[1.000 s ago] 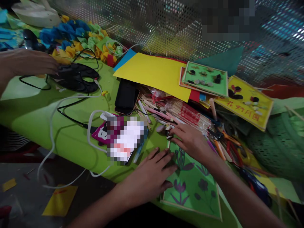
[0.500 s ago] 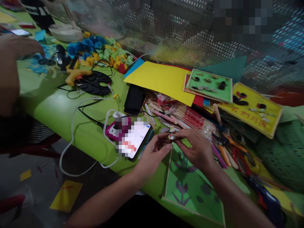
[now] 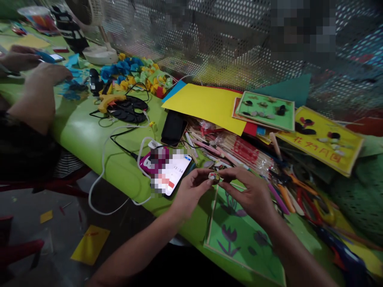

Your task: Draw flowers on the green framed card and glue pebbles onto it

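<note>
Flower picture (image 3: 245, 235) sits right at the front of the green table (image 3: 76, 127): dark purple flowers on a green sheet, thin pale wooden frame round the edge. Just past its far-left corner the two hands are pretty much together, left hand (image 3: 191, 189) and right hand (image 3: 251, 189) both pinching the same little speckled piece (image 3: 213, 176) with their fingertips. It's whitish with bits of red and green, but honestly too small to say what it is. Off to the flower picture's left is a lit phone (image 3: 178, 173), part of its screen pixelated, right by a purple box (image 3: 163, 156); can't tell if they touch. To the picture's right you've got a pile of tools, including a red-handled one (image 3: 301, 207) and a dark blue one (image 3: 344, 255). Beyond the picture's far edge lies a bundle of wooden sticks (image 3: 239, 147) in clear plastic, then a yellow sheet (image 3: 206, 105), a green pebble frame (image 3: 272, 103) and, farther right of the picture, a yellow frame (image 3: 344, 149) with red characters. Way out to the picture's far left: an orange glue gun (image 3: 111, 99) on a black pad (image 3: 128, 113), a heap of crumpled paper (image 3: 131, 73) and another person's hand (image 3: 56, 73). Farthest from the picture, a perforated screen (image 3: 227, 48) runs along the back.
</note>
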Demonstrator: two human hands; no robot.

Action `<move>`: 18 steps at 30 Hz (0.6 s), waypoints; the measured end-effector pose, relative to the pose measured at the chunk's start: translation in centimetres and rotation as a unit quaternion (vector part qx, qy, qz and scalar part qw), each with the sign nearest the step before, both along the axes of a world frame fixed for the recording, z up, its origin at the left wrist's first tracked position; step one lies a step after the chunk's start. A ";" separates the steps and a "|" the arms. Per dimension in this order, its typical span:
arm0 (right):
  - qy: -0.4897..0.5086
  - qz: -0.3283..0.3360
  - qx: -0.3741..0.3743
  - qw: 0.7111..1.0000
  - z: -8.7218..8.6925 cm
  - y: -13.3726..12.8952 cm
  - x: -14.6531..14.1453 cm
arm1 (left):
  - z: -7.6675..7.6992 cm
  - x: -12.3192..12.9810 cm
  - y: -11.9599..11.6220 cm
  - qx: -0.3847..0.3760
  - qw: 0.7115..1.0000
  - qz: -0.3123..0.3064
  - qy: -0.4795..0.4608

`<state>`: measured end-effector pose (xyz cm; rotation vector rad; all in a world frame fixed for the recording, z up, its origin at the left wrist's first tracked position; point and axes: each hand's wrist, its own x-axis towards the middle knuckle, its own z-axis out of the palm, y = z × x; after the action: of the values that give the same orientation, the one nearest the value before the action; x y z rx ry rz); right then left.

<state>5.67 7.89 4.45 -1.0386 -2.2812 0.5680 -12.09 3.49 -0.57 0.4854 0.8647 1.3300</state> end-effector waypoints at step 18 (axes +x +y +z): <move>-0.051 -0.005 0.038 0.998 0.1 -0.2 -0.2 | -0.4 0.1 -0.2 -0.002 1.000 -0.021 -0.006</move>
<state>5.45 7.67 4.53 -1.0625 -2.3659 0.4293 -11.94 3.25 -0.95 0.4908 0.8432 1.2920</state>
